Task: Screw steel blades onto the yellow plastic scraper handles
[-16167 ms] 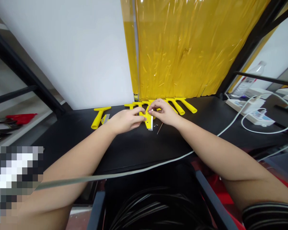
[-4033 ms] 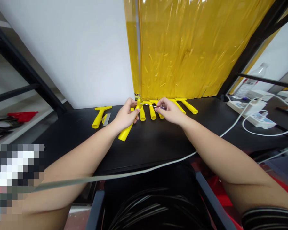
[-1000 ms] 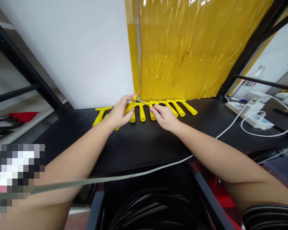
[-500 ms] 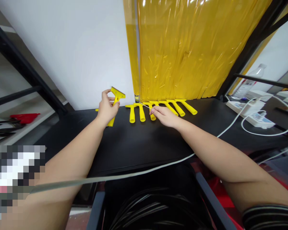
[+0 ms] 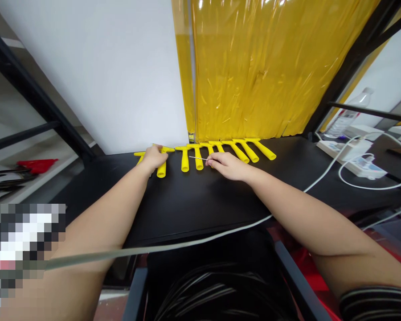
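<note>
My left hand (image 5: 153,158) is closed around the head end of a yellow scraper (image 5: 161,170), which now rests at the back of the black table with its hollow handle toward me. Left of that hand, part of another yellow scraper (image 5: 139,154) shows; the hand and wrist hide the remainder. My right hand (image 5: 226,165) pinches a thin metal rod (image 5: 198,158), its tip pointing left above the handles; any grip on the rod is hidden in the fingers. Several more yellow scrapers (image 5: 199,162) lie in a row from the middle to the right, partly behind my right hand.
A white panel (image 5: 120,80) and a yellow plastic curtain (image 5: 260,71) stand behind the black table (image 5: 187,200). On the right are a power strip (image 5: 354,162) with white cables and a clear bottle (image 5: 349,113). A cable (image 5: 200,240) crosses in front of the table edge.
My left hand has lowered the scraper from above the table onto its surface, beside the others. The right hand's metal rod has swung from pointing up-left to nearly level.
</note>
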A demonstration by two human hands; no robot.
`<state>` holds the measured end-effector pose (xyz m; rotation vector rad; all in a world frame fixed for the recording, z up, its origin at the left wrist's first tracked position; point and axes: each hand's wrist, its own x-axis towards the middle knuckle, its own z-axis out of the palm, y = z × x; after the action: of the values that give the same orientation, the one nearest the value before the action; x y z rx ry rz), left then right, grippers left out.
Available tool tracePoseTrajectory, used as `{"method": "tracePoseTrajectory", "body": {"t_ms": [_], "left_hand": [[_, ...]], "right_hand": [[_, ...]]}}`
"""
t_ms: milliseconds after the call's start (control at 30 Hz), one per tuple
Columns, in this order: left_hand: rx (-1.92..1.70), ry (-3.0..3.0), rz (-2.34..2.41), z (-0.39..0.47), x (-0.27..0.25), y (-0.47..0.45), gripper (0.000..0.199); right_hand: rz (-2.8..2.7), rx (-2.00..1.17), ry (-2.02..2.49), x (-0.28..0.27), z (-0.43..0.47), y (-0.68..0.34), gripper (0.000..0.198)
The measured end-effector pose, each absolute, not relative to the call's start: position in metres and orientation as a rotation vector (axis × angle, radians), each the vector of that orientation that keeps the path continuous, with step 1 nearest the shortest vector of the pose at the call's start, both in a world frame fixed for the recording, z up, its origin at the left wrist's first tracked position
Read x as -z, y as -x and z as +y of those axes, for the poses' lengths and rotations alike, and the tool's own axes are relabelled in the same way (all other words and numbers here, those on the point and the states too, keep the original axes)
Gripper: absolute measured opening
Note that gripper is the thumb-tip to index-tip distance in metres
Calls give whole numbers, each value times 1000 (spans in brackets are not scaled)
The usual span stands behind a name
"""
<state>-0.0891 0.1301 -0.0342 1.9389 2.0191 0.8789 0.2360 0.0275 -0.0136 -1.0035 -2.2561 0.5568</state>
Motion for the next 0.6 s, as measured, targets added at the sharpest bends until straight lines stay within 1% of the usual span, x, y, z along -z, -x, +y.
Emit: {"method": "tracePoseTrajectory", "body": {"t_ms": [167, 433, 533, 600], "left_hand": [[-746, -1958, 2054, 128, 33, 82, 63], [-670, -2085, 2035, 109, 19, 78, 62], [-538, -2157, 1915, 96, 13, 72, 68], [-418, -2265, 1876, 90, 12, 67, 68]], "right_hand": [[-2274, -550, 1004, 13, 25, -237, 21], [-2278, -530, 998, 9, 23, -240, 22], [-2273, -520, 1006, 9, 24, -242, 21], [-2273, -513, 1024, 9, 26, -244, 22]]}}
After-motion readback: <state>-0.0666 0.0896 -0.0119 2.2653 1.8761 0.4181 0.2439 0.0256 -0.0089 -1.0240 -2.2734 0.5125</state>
